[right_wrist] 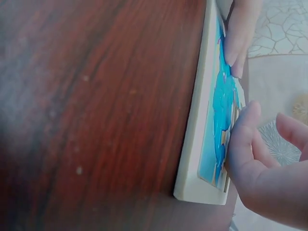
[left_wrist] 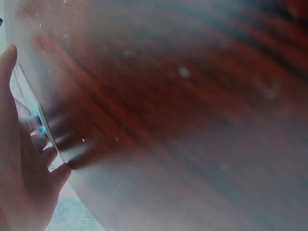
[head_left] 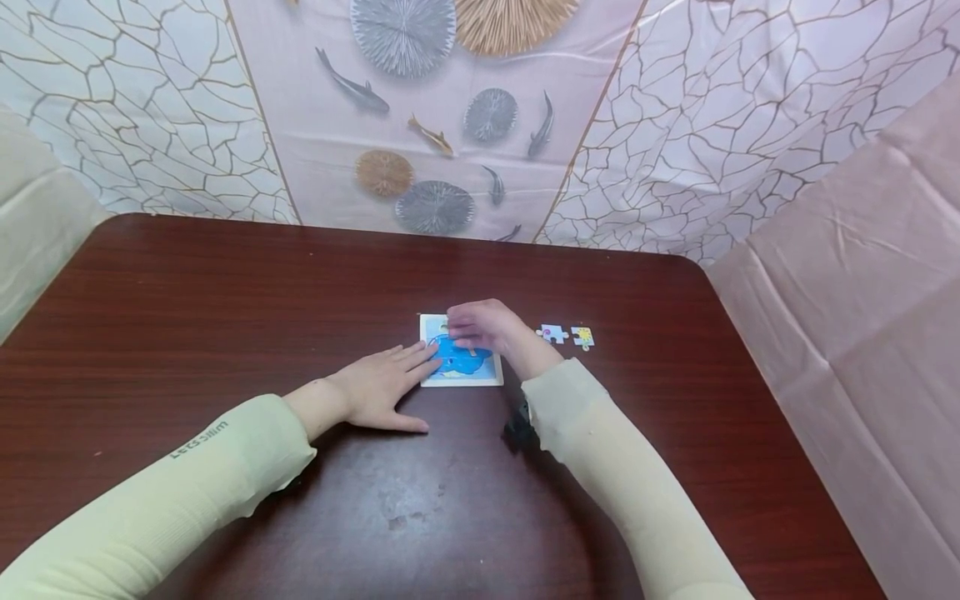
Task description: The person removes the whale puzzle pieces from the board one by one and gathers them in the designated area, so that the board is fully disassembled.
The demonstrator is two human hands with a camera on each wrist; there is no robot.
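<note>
A jigsaw puzzle point(head_left: 450, 375) with a pale raised frame and a blue figure lies flat on the table. My left hand point(head_left: 382, 387) rests with spread fingers on its left side, the thumb out over the wood. Above the puzzle's upper right is my right hand point(head_left: 487, 325), bent at the knuckles. The right wrist view shows this right hand point(right_wrist: 262, 168) touching the puzzle's surface, with no piece visible between its fingers. A gap showing bare backing lies close to it. Just right of it are two loose puzzle pieces point(head_left: 552, 333), one with a yellow pattern point(head_left: 582, 337).
The dark reddish-brown table point(head_left: 225, 317) has a glossy top and rounded far corners. Patterned cloth point(head_left: 450, 125) hangs behind it, and a plain pinkish cloth point(head_left: 862, 275) hangs along the right. Something small and black point(head_left: 517, 432) shows under the right wrist.
</note>
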